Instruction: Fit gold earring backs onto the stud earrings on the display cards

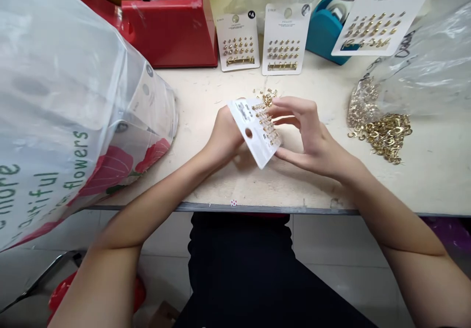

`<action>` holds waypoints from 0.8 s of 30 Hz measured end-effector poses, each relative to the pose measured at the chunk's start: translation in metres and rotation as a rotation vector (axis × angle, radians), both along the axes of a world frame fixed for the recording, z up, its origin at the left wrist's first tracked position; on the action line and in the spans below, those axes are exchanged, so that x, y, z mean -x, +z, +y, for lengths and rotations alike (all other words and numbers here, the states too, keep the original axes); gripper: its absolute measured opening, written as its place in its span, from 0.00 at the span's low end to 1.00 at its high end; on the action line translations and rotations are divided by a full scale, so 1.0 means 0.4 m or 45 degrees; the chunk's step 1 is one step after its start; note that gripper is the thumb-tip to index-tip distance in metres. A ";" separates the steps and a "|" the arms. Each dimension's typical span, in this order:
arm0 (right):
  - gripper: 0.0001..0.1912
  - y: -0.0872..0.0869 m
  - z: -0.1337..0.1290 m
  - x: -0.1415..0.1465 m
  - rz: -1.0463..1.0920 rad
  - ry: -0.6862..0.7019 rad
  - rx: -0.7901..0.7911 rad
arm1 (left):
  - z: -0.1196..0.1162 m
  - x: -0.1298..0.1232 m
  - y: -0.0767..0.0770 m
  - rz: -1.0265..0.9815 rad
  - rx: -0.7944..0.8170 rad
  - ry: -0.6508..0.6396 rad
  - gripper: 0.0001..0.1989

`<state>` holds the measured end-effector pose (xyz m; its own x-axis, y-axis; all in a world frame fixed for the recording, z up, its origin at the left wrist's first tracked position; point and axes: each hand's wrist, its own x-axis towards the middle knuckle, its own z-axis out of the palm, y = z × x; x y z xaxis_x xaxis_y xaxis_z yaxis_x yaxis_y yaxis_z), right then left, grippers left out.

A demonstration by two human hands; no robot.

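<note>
A white earring card [253, 134] is tilted above the table, its back side with a barcode, a round hole and rows of gold posts facing up. My left hand [226, 134] grips it from the left, with the fingertips hidden behind the card. On the other side, my right hand [309, 131] is curved around the right edge: the thumb touches near the lower corner and the fingers reach the posts. Just beyond the card lies a small pile of gold earring backs [270, 96], partly covered by the card and fingers.
Two filled earring cards [239, 43] stand at the back beside a red tape dispenser [169, 28]. Another card [382, 18] leans near a teal tape dispenser [324, 28]. Gold hoops [392, 134] spill from a clear bag [430, 82] at right. A large printed plastic bag [73, 97] bulges at left.
</note>
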<state>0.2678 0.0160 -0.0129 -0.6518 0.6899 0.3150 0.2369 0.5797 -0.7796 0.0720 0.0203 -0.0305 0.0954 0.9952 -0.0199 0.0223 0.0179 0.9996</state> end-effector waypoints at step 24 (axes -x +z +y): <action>0.38 -0.010 0.102 -0.057 0.476 -0.449 0.855 | 0.045 0.044 0.003 0.394 -0.419 0.187 0.04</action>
<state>0.2906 0.0566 -0.0171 -0.2974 0.9512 -0.0826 -0.0248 -0.0942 -0.9952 0.0543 0.0383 -0.0295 -0.0074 0.9559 0.2935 0.3411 -0.2735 0.8994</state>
